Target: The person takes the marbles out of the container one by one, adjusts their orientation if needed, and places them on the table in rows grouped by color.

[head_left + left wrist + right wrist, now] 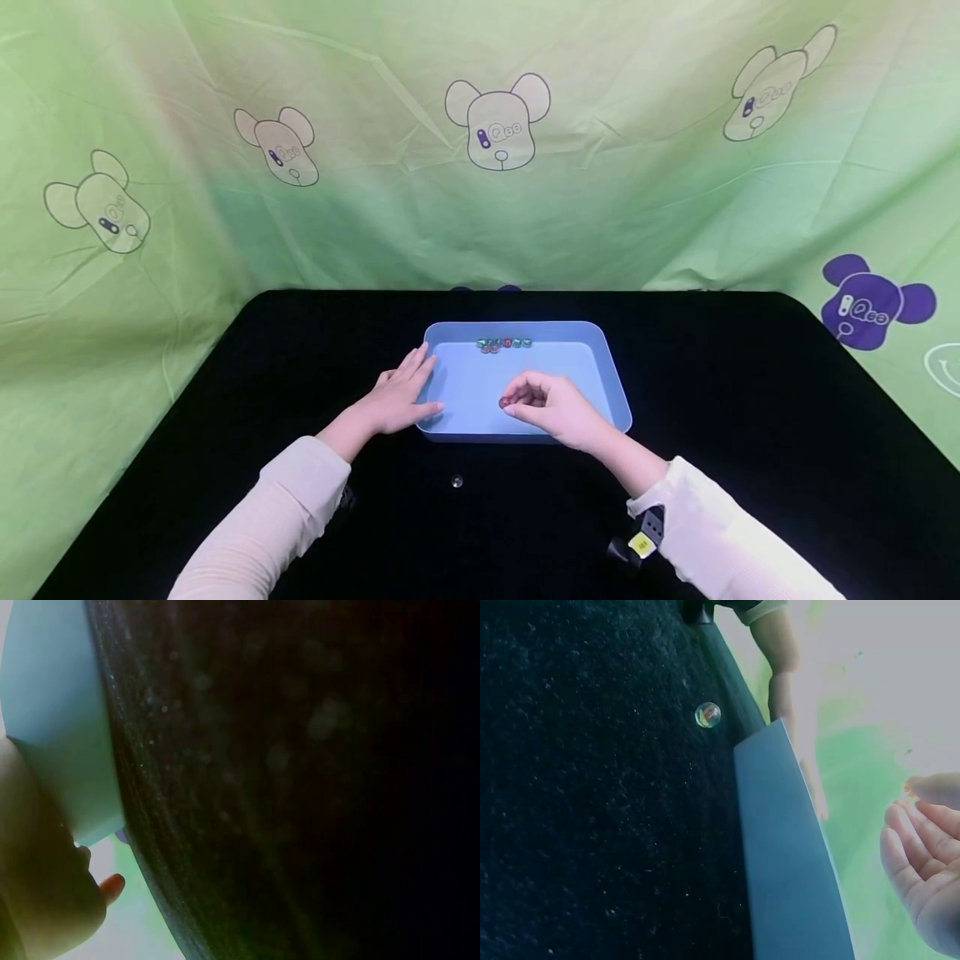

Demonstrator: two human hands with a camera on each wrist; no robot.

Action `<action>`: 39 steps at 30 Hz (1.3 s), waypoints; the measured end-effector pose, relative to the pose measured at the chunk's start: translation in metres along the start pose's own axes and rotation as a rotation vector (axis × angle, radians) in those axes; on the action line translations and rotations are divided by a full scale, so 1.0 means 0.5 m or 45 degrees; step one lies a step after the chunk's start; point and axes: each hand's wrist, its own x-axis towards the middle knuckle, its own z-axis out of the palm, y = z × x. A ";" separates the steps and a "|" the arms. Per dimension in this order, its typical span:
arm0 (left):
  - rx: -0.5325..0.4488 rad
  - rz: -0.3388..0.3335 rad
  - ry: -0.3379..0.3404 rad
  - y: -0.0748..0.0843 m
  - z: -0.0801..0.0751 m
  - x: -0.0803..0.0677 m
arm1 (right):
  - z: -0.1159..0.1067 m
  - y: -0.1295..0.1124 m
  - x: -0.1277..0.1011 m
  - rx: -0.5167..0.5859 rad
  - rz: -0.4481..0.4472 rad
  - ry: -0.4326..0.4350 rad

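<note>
A light blue tray sits on the black table. Several small coloured marbles lie in a row along its far wall. My left hand lies flat with straight fingers against the tray's left wall; the left wrist view shows my left hand beside that wall. My right hand hovers over the near part of the tray, its curled fingers pinching a small red marble. The right wrist view shows the fingers loosely curled above the tray, with the marble itself hidden.
A clear marble lies on the black table just in front of the tray's near wall. Green printed cloth hangs behind and to both sides of the table.
</note>
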 end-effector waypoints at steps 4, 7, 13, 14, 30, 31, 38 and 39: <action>0.002 0.001 0.002 0.000 0.001 0.000 | 0.002 0.006 -0.005 0.007 -0.009 -0.002; 0.004 -0.004 0.000 0.000 0.002 0.000 | 0.005 0.005 -0.010 0.005 -0.013 -0.003; 0.010 -0.027 -0.017 0.000 0.003 -0.001 | 0.010 0.003 -0.022 0.017 -0.030 -0.018; 0.010 -0.028 -0.019 -0.001 0.003 0.000 | 0.011 0.002 -0.024 0.019 -0.035 -0.023; -0.009 -0.004 0.008 0.003 0.003 -0.005 | 0.031 0.011 -0.049 0.046 -0.066 -0.114; -0.006 -0.004 0.010 0.003 0.003 -0.006 | 0.033 0.012 -0.050 0.045 -0.061 -0.119; -0.005 -0.034 -0.014 0.003 0.002 -0.004 | 0.042 0.017 -0.062 0.060 -0.042 -0.165; -0.005 -0.035 -0.017 0.003 0.002 -0.004 | 0.043 0.018 -0.063 0.067 -0.038 -0.173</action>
